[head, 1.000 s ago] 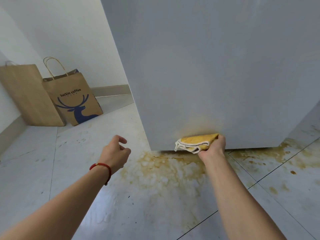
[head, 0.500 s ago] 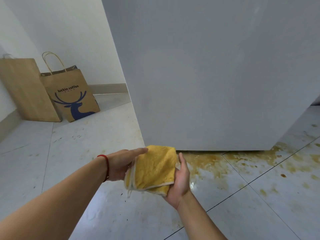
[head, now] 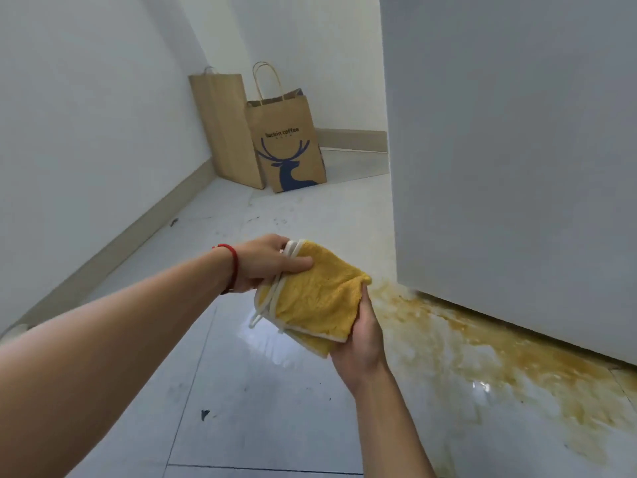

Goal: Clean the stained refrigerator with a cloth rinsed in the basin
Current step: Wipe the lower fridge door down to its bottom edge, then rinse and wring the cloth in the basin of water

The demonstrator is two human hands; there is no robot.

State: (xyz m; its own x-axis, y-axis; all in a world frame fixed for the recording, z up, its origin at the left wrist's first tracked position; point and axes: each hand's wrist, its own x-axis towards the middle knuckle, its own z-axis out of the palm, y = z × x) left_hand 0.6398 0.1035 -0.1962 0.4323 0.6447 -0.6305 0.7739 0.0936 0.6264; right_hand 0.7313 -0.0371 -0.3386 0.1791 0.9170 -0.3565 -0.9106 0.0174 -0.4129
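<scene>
A folded yellow cloth (head: pixel 319 298) with a white hem is held in front of me above the floor. My left hand (head: pixel 267 262) pinches its upper left corner, thumb on top. My right hand (head: pixel 358 343) grips the cloth's right side from below, its fingers hidden under the fabric. The grey-white refrigerator (head: pixel 510 160) fills the right side, and its lower face looks free of stain. The basin is out of view.
An orange-brown stain (head: pixel 489 350) spreads over the glossy floor tiles along the refrigerator's bottom edge. Two brown paper bags (head: pixel 272 139) stand in the far corner against the wall. A white wall with a grey skirting runs along the left.
The cloth left the refrigerator's bottom edge and came toward me. My left hand joined the right on it. My view swung left, so the refrigerator now sits at the right.
</scene>
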